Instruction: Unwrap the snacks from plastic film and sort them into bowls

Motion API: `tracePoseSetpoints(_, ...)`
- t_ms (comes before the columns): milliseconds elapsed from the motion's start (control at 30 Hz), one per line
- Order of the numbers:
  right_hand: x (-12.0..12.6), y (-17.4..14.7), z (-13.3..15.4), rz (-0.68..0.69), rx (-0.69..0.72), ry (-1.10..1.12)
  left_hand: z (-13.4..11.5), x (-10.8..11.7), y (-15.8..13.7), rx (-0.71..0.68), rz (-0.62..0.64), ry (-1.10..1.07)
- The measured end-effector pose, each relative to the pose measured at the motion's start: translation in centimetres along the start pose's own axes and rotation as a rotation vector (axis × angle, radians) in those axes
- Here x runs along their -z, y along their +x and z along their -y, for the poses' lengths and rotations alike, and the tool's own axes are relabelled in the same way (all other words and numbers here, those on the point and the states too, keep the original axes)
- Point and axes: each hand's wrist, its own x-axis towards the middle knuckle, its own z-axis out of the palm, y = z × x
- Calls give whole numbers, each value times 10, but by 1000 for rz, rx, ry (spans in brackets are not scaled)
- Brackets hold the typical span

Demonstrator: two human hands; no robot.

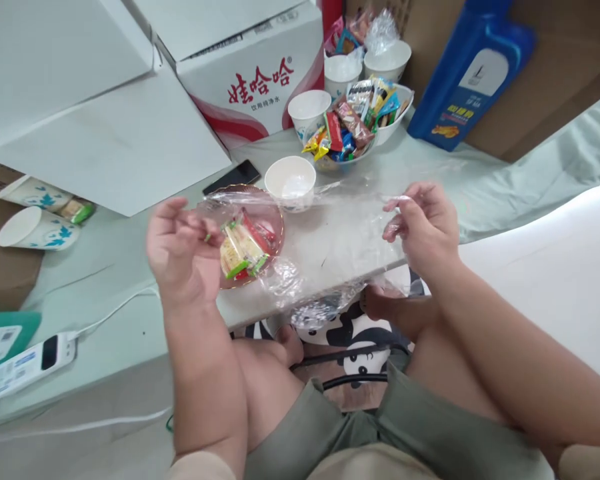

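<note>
A clear sheet of plastic wrap (347, 230) is stretched between my two hands above the table. My left hand (183, 247), at the left side of the plate, pinches one end of it. The other end is gripped by the thumb and fingers of my right hand (425, 223). Under the film's left part is a pinkish glass plate (280, 233) with a gold rim, bearing several wrapped snacks (247, 247). The film's lower part hangs crumpled over the table edge. Just behind it stands a white paper cup (290, 180).
Behind are a bowl of wrapped candies (347, 137), more paper cups (309, 110), a black phone (235, 177), white cartons (255, 80) and a blue jug (473, 73). Two cups (37, 228) lie on their sides at left, near a white power bank (35, 363) with a cable.
</note>
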Motion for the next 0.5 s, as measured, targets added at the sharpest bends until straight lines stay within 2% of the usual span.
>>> tracePoseSetpoints(100, 6, 6, 2, -35, 31, 19, 19, -19, -8, 194, 149, -1)
tracePoseSetpoints(233, 14, 10, 5, -66, 13, -11, 44, -49, -24, 311, 269, 241)
tracePoseSetpoints(300, 19, 10, 7, -104, 28, -11, 48, -55, -27, 311, 247, 336)
tracePoseSetpoints(400, 28, 8, 6, -121, 92, 72, 45, -55, -22, 264, 148, 319)
tracePoseSetpoints(500, 34, 7, 0, 69, 66, 143, 38, -49, -15, 280, 95, 228)
